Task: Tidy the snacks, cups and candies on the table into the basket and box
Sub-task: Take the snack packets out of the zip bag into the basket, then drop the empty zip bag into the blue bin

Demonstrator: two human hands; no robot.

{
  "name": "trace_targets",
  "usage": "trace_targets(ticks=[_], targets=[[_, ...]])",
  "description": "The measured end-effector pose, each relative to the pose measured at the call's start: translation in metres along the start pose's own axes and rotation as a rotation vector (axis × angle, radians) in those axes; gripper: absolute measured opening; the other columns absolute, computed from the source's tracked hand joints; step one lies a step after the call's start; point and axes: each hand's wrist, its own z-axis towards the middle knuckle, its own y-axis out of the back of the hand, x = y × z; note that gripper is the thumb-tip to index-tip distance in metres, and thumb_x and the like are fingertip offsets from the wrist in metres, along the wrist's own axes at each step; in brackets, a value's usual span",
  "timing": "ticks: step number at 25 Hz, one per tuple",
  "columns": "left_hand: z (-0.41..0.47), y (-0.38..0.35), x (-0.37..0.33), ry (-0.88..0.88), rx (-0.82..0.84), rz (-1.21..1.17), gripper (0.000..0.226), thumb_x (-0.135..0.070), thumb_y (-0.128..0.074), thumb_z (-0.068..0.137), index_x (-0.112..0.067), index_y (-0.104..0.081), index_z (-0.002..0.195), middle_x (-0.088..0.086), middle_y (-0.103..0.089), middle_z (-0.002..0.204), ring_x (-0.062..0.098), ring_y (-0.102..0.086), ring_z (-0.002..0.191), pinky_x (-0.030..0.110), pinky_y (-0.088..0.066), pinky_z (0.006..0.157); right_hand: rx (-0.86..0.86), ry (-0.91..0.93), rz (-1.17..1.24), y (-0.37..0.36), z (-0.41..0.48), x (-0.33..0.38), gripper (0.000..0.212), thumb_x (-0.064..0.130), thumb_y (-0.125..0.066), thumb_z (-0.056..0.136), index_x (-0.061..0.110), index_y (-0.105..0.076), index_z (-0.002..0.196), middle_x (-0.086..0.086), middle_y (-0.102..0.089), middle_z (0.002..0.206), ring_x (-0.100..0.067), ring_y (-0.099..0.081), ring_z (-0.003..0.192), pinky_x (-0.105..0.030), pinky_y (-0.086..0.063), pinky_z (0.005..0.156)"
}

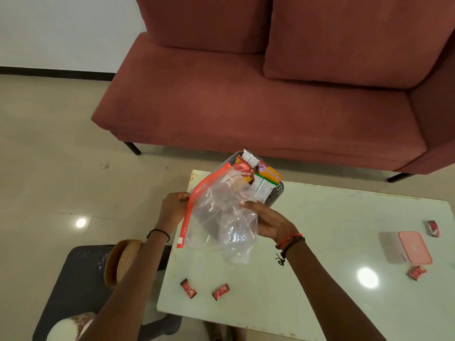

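A clear plastic zip bag (216, 217) with a red-orange seal strip hangs over the table's near left corner. My left hand (173, 207) pinches the bag at its red strip. My right hand (267, 222) grips the bag's clear side from the right. Behind the bag stands a grey basket (275, 193) filled with several snack packets. A pink lidded box (408, 247) sits shut at the table's right side. Red-wrapped candies lie loose: two near the front edge (188, 288) (220, 291), two by the box (416, 272) (433, 228).
The pale glossy table (307, 242) stands before a red sofa (246, 94). A dark stool (81, 279) with a woven wicker item (123, 262) on it is at the lower left, beside the table. Tiled floor lies to the left.
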Motion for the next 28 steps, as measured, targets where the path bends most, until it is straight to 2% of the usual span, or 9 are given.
trace_targets(ticks=[3,8,10,13,17,19,21,25,28], targets=[[-0.012,-0.005,-0.007,-0.061,0.074,0.04,0.024,-0.024,-0.066,0.085,-0.005,-0.071,0.072,0.008,-0.058,0.057,0.019,-0.051,0.066,0.025,-0.037,0.06,0.041,-0.042,-0.097,-0.009,-0.016,-0.003,0.032,-0.004,-0.062,0.078,0.019,-0.072,0.098,-0.005,-0.076,0.094,-0.02,-0.074,0.086,-0.035,-0.06,0.074],[-0.033,0.002,-0.006,-0.021,0.241,-0.04,0.018,-0.021,-0.063,0.087,-0.007,-0.072,0.094,0.006,-0.065,0.085,0.017,-0.056,0.081,0.026,-0.042,0.074,0.018,0.018,-0.148,-0.017,-0.046,-0.014,0.031,-0.002,-0.06,0.086,0.022,-0.073,0.102,-0.008,-0.07,0.108,-0.025,-0.068,0.099,-0.04,-0.055,0.092],[-0.052,0.008,0.005,0.044,0.224,-0.141,0.023,-0.029,-0.063,0.087,-0.01,-0.071,0.098,0.006,-0.067,0.092,0.018,-0.059,0.085,0.025,-0.045,0.075,-0.05,0.038,-0.131,-0.011,-0.063,-0.021,0.032,0.001,-0.059,0.088,0.015,-0.064,0.116,-0.014,-0.064,0.116,-0.029,-0.062,0.105,-0.044,-0.049,0.097],[-0.093,0.009,0.028,0.074,0.121,-0.049,0.032,-0.036,-0.057,0.09,-0.006,-0.069,0.095,0.008,-0.066,0.09,0.021,-0.057,0.083,0.027,-0.041,0.067,-0.13,0.051,-0.134,-0.001,-0.096,-0.038,0.039,0.007,-0.06,0.09,0.007,-0.056,0.128,-0.016,-0.061,0.117,-0.028,-0.06,0.105,-0.043,-0.046,0.101],[-0.164,-0.007,0.048,0.03,0.091,0.088,0.039,-0.03,-0.048,0.095,-0.004,-0.055,0.068,0.013,-0.055,0.073,0.029,-0.053,0.076,0.035,-0.037,0.072,-0.259,0.121,-0.097,0.01,-0.155,-0.066,0.017,0.008,-0.062,0.088,0.014,-0.067,0.103,-0.008,-0.068,0.095,-0.02,-0.065,0.086,-0.033,-0.053,0.079],[-0.195,-0.018,0.054,-0.023,0.09,0.128,0.04,-0.029,-0.045,0.096,-0.006,-0.044,0.064,0.013,-0.048,0.067,0.027,-0.049,0.071,0.035,-0.035,0.069,-0.34,0.148,-0.06,0.016,-0.185,-0.082,0.015,0.005,-0.058,0.09,0.017,-0.066,0.091,-0.004,-0.065,0.088,-0.017,-0.056,0.075,-0.027,-0.045,0.067],[-0.218,-0.03,0.058,-0.06,0.089,0.129,0.038,-0.029,-0.045,0.097,-0.005,-0.046,0.067,0.013,-0.049,0.068,0.026,-0.049,0.072,0.033,-0.033,0.068,-0.37,0.169,0.017,0.024,-0.214,-0.096,0.018,0.004,-0.055,0.092,0.018,-0.063,0.087,-0.003,-0.063,0.087,-0.016,-0.05,0.071,-0.026,-0.038,0.063],[-0.255,-0.06,0.054,-0.107,0.129,0.164,0.039,-0.032,-0.045,0.096,-0.001,-0.057,0.074,0.01,-0.055,0.068,0.027,-0.052,0.071,0.031,-0.034,0.062,-0.34,0.214,0.05,0.046,-0.278,-0.12,0.018,0.0,-0.049,0.092,0.009,-0.058,0.104,-0.008,-0.06,0.093,-0.022,-0.058,0.087,-0.032,-0.046,0.083],[-0.277,-0.081,0.045,-0.162,0.135,0.147,0.036,-0.03,-0.048,0.095,-0.002,-0.061,0.075,0.007,-0.057,0.067,0.023,-0.051,0.068,0.031,-0.032,0.059,-0.488,0.193,0.122,0.065,-0.316,-0.131,0.02,0.002,-0.053,0.091,0.004,-0.055,0.111,-0.012,-0.058,0.094,-0.024,-0.056,0.087,-0.036,-0.043,0.092]])
